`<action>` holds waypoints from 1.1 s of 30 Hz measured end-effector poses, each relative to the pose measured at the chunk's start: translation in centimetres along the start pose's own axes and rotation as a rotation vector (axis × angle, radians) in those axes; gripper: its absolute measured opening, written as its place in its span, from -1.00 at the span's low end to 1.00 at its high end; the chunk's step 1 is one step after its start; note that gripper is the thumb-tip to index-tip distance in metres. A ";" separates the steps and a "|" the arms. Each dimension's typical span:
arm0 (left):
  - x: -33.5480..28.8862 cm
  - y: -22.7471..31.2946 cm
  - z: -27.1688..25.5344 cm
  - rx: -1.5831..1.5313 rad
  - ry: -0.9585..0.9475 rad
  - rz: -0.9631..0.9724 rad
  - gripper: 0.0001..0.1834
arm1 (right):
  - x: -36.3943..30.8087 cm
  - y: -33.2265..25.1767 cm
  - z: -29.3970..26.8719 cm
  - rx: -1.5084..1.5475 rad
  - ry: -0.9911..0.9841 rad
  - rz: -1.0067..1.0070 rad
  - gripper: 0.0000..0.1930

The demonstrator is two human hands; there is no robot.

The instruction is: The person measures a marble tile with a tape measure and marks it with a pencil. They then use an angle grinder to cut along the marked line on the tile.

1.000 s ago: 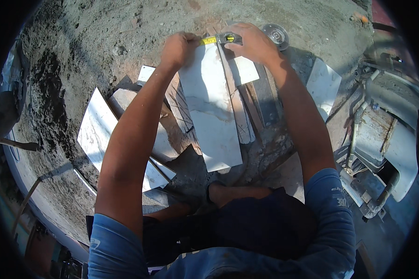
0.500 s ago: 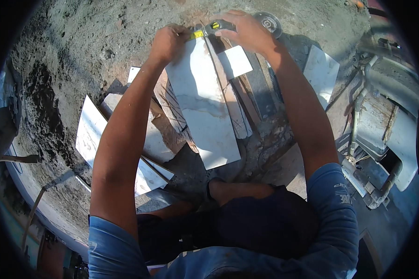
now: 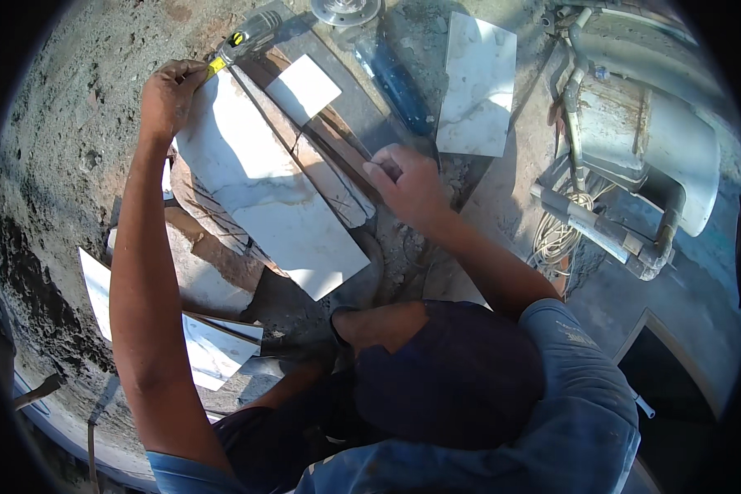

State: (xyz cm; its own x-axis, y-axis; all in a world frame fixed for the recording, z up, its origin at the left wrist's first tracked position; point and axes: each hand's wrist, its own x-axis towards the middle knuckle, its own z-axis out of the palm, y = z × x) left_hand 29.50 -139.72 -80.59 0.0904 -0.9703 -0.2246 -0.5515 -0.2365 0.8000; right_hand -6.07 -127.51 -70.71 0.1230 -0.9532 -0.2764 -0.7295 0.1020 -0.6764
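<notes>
A long white marbled tile [image 3: 259, 177] lies on a pile of cut tile pieces in front of me. At its far left corner my left hand [image 3: 171, 92] is closed, the fingers pinching the yellow blade of a tape measure [image 3: 258, 31]. The tape measure's grey and black case rests just beyond the tile's far edge. My right hand [image 3: 412, 185] is off to the right of the tile, fingers curled together. Whether it holds anything small is hidden. Between the hands, a small white tile piece [image 3: 305, 89] lies on the pile.
A blue-bodied angle grinder [image 3: 395, 86] lies at the far right of the pile, near a metal disc [image 3: 346, 6]. Another white tile [image 3: 476, 86] sits farther right. Pipes [image 3: 576, 99], a coiled cord [image 3: 561, 230] and a white basin-like shell [image 3: 679, 156] stand at right. Broken tiles [image 3: 214, 350] lie near-left.
My right hand has let go of the tape measure's case and come back toward me, right of the tile. My left hand still holds the blade. The whole view has shifted to the right.
</notes>
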 end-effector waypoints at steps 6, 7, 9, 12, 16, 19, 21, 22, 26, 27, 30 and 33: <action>0.3 -0.7 -0.2 -0.112 -0.054 -0.059 -0.81 | -7.7 5.5 2.8 -0.441 -0.268 0.324 -0.78; 0.3 -0.4 -0.5 -0.111 -0.058 -0.079 -0.81 | -7.6 5.4 3.7 -0.485 -0.275 0.347 -0.78; 0.2 0.7 -0.6 -0.002 -0.067 0.018 -0.79 | -7.9 5.9 4.4 -0.370 -0.264 0.341 -0.78; 0.8 -0.3 -0.5 0.006 -0.003 0.127 -0.79 | -8.0 5.4 4.7 -0.343 -0.233 0.322 -0.79; 0.5 -0.2 -0.1 -0.011 0.019 0.116 -0.81 | -8.5 6.6 3.3 -0.350 -0.115 0.204 -0.81; 1.2 0.1 -0.8 -0.058 -0.104 0.016 -0.83 | -7.9 5.2 1.1 -0.148 -0.111 0.331 -0.85; 1.7 0.1 -1.2 -0.049 -0.183 0.013 -0.82 | -7.1 2.1 -1.1 -0.090 -0.130 0.399 -0.83; 2.0 -0.3 -1.2 -0.011 -0.202 0.048 -0.84 | -6.1 0.6 -2.0 -0.127 -0.141 0.380 -0.79; 4.6 -0.9 -0.7 -0.010 -0.320 0.086 -0.72 | -1.8 -2.0 -2.7 0.103 -0.139 0.247 -0.70; 4.7 -0.6 -0.5 0.011 -0.313 0.115 -0.72 | -0.6 -2.4 -2.2 0.182 -0.136 0.172 -0.69; 3.6 0.1 -3.0 0.134 -0.266 0.081 -0.74 | 4.4 -5.5 2.2 0.260 -0.156 -0.295 -0.65; 3.8 1.3 -2.9 0.142 -0.320 0.069 -0.73 | 8.2 -7.8 6.3 0.168 -0.146 -0.522 -0.69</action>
State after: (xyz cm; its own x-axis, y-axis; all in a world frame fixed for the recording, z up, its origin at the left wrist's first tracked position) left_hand 31.56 -143.90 -78.80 -0.2035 -0.9130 -0.3535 -0.6587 -0.1395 0.7394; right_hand 4.88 -134.35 -71.96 0.5392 -0.8413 0.0398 -0.4318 -0.3167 -0.8446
